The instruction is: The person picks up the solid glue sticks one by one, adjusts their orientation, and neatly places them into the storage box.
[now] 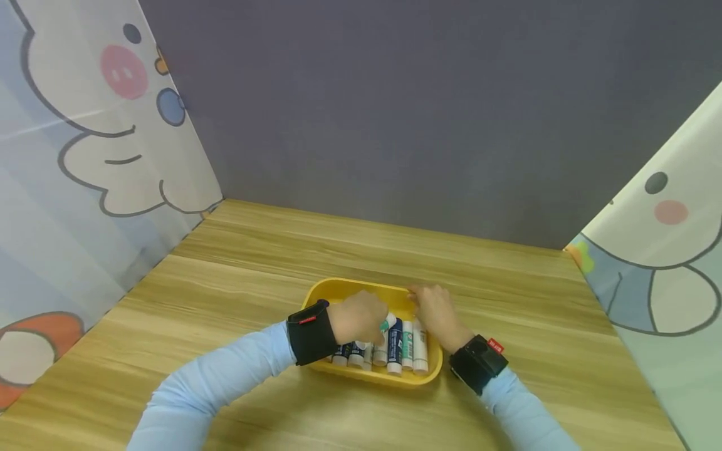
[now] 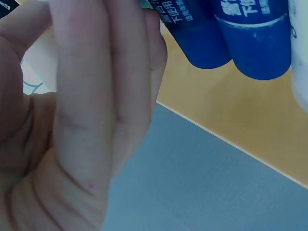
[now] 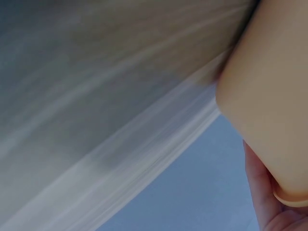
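Observation:
A yellow tray (image 1: 338,289) sits on the wooden table, holding several tubes (image 1: 407,351) laid side by side, white and dark blue. My left hand (image 1: 358,316) hovers over the tray's middle, its fingers closed round a white tube with a green label (image 1: 387,326) that lies tilted against the row. In the left wrist view my fingers (image 2: 96,96) stand beside two dark blue tubes (image 2: 250,43) over the tray floor (image 2: 240,115). My right hand (image 1: 435,311) holds the tray's far right rim; the right wrist view shows that rim (image 3: 269,91) with a finger (image 3: 260,192) under it.
The wooden table (image 1: 237,263) runs wide to the left and behind the tray. A grey wall (image 1: 429,113) closes the back. Cartoon-printed curtains hang at the left (image 1: 84,156) and at the right (image 1: 665,263).

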{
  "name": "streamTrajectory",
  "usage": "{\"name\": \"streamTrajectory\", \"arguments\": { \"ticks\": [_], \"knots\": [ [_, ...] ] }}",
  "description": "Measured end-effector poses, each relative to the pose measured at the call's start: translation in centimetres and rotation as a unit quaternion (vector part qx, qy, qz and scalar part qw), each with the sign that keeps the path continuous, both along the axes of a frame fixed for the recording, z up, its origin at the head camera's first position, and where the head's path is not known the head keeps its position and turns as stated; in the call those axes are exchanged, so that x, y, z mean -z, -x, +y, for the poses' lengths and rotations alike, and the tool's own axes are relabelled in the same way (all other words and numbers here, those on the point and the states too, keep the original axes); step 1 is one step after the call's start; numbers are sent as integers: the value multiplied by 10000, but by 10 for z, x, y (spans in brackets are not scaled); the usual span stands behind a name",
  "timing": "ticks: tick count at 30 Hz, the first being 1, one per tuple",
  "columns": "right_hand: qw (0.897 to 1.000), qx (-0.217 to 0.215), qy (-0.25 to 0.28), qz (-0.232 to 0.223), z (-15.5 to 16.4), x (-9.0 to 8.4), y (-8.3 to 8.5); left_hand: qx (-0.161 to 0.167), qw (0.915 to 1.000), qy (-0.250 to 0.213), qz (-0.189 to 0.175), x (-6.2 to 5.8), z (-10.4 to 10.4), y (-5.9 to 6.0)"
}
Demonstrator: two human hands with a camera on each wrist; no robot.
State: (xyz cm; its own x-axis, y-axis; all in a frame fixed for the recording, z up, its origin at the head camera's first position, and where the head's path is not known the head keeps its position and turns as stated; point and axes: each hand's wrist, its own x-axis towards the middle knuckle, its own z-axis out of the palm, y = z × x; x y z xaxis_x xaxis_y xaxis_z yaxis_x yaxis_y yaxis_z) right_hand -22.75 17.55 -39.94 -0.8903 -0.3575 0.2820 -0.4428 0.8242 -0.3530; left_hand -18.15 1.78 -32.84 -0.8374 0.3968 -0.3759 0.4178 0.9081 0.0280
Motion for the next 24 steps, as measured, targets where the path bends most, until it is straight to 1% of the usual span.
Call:
{"name": "streamTrajectory", "arguments": {
  "ticks": [4,7,10,14,16,20,24],
  "knots": [
    [9997,-88,-17,238,-4,-1,0,-64,10000,-74,1,1,-4,-1],
    [9988,-137,-62,460,-5,-1,0,4,9998,-190,-5,2,-6,-3],
    [9985,-152,-46,524,-5,0,0,73,9996,-263,3,2,-8,-5],
    [9990,-120,5,430,-7,0,-2,57,9998,-207,-61,2,-10,-8],
    [9992,-101,-1,392,-8,0,-3,-18,9997,-192,-137,1,-12,-10],
    [9999,-50,-5,160,-7,0,-3,-118,9994,-225,-238,1,-16,-12],
    [9999,57,-46,-70,-2,-1,-1,-15,9993,-308,-233,0,-22,-13]
  ]
}}
